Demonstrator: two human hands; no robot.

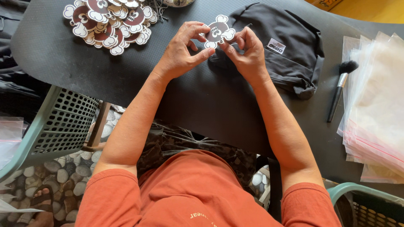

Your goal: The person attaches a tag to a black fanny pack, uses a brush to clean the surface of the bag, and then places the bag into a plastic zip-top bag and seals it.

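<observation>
Head view, looking down over the person's orange shirt.

Held item: one die-cut card tag (pixel 217 31), flat, dark maroon face with a white lobed outline, cartoon-head shape. It is raised just over the far part of the black mat (pixel 126 80), in front of the folded garment. The left hand (pixel 182 52) pinches its left edge, thumb and fingertips closed on the card. The right hand (pixel 248 52) pinches its lower right edge the same way, fingers curled tight. The hands nearly meet under the tag.

Work surface: black mat, matte, finely pebbled, rounded corner at far left; it droops off the near edge toward the person's lap. The stretch between the forearms and the near edge is bare.

Far left: pile of matching tags (pixel 110 20), fanned and overlapping, with thin dark strings trailing at its right side. Well apart from the hands.

Behind the right hand: black folded garment (pixel 286 46), soft woven cloth, small white sewn label on top.

Right: soft-bristled brush (pixel 341 86), dark tuft, metal ferrule, black handle, lying loose between the garment and a stack of clear plastic bags (pixel 374 105), glossy, pink-lined at the seal, crowding the right edge.

Below the mat: a pale green perforated plastic basket (pixel 54 126) at left, over pebbled flooring.
</observation>
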